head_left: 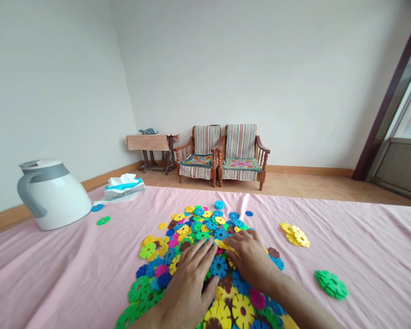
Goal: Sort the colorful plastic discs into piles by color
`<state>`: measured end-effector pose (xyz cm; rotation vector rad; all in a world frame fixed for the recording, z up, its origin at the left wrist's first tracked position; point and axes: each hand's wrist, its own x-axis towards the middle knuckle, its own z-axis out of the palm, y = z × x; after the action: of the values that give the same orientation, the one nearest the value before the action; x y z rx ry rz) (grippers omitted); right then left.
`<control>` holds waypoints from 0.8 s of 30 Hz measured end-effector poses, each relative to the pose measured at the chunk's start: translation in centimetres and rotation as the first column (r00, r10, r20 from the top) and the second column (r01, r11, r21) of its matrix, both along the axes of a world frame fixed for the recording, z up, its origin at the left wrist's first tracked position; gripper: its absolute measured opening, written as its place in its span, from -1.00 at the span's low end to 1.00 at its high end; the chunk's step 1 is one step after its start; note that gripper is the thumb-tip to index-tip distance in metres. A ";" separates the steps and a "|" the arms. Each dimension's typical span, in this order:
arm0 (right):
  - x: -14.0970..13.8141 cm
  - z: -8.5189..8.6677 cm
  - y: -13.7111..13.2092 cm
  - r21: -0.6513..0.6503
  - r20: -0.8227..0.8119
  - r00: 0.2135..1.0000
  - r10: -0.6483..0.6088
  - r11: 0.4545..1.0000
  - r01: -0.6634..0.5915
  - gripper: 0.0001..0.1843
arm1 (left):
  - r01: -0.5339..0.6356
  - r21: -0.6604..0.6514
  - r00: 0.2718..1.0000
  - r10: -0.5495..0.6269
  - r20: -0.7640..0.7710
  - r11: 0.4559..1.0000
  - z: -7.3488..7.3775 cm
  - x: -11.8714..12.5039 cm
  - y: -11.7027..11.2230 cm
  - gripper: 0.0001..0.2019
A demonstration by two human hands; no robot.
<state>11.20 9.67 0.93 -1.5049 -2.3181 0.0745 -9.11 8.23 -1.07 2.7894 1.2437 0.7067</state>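
A heap of flower-shaped plastic discs (219,266) in yellow, blue, green, pink and brown lies in front of me, with slots cut around their rims. My left hand (193,278) rests palm down on the heap's near left part, fingers stretched forward and thumb apart. To its right, my right hand (248,256) reaches over the heap with its fingers bent. A yellow disc (226,246) sits between that thumb and forefinger, partly covered by them. Off to the right lie a small overlapping group of yellow discs (295,234) and a stack of green discs (331,284).
A pink cloth (370,256) with creases covers the table. At the left stand a white and grey jug (63,196) and a tissue box (123,188); a loose green disc (103,220) lies near the jug. Two wooden chairs (241,151) stand by the far wall.
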 end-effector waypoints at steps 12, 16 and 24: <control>0.0 -1.3 -0.3 0.099 -0.181 0.980 -0.084 0.990 0.103 -0.84 | -0.023 0.026 0.999 0.024 -0.025 0.999 0.0 0.0 0.0 -0.48; -0.1 -0.6 -0.8 0.111 -0.213 0.977 -0.024 0.993 0.049 -0.82 | -0.023 0.043 0.999 0.024 -0.022 0.999 -0.3 -0.1 0.1 -0.51; 8.8 0.1 1.2 0.048 -0.275 0.835 -0.476 0.861 0.506 -0.72 | -0.014 0.045 0.999 0.015 -0.032 0.999 -0.3 -0.2 0.2 -0.55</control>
<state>20.02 10.85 1.03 -1.8584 -1.6473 -0.0093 -9.27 8.45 -1.42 2.8419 1.2703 0.7017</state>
